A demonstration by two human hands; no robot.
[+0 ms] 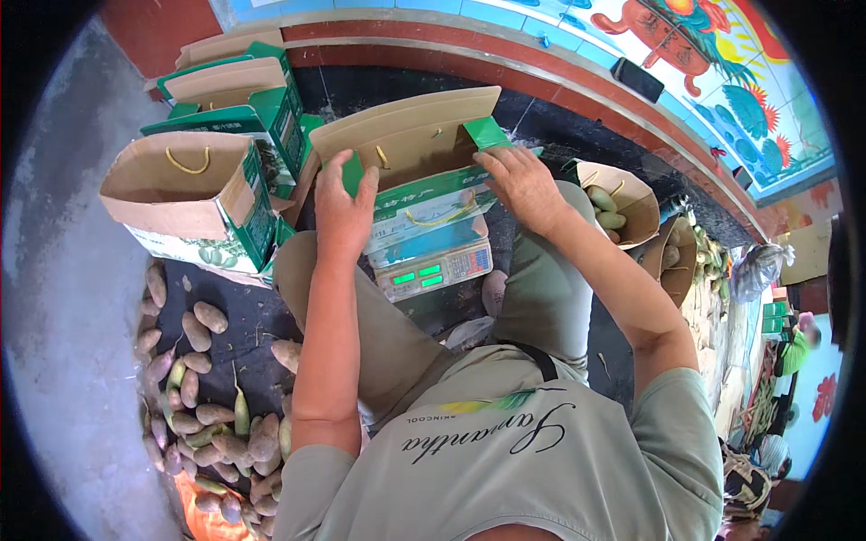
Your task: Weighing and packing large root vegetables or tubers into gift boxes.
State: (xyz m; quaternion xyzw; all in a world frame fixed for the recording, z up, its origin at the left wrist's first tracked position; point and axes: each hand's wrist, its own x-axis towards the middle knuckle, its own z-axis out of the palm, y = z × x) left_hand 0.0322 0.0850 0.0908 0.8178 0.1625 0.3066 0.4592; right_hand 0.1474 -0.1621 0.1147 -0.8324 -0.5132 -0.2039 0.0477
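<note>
The two hands are on an open green-and-brown cardboard carton [424, 192] with yellow rope handles, between the person's knees. The left hand [345, 207] has thumb and fingers parted around its left end flap, gripping it; the right hand [523, 185] bends its fingers over the right front corner, its thumb hidden from view. Just below the hands is a digital scale [431, 272] with lit green displays; whether the carton rests on it cannot be told.

Left of the left hand, an upright open carton [171, 216] stands close by, with more green cartons [262, 113] behind it. Nearer the body on that side, loose root vegetables [262, 442] lie heaped on a dark ground sheet [245, 311], partly over orange material [200, 512].

Right of the right hand, past the knee, a carton [642, 216] holds similar roots [607, 216]; another carton [688, 261] stands beside it. Beyond the hands runs a painted tile wall [577, 41].
</note>
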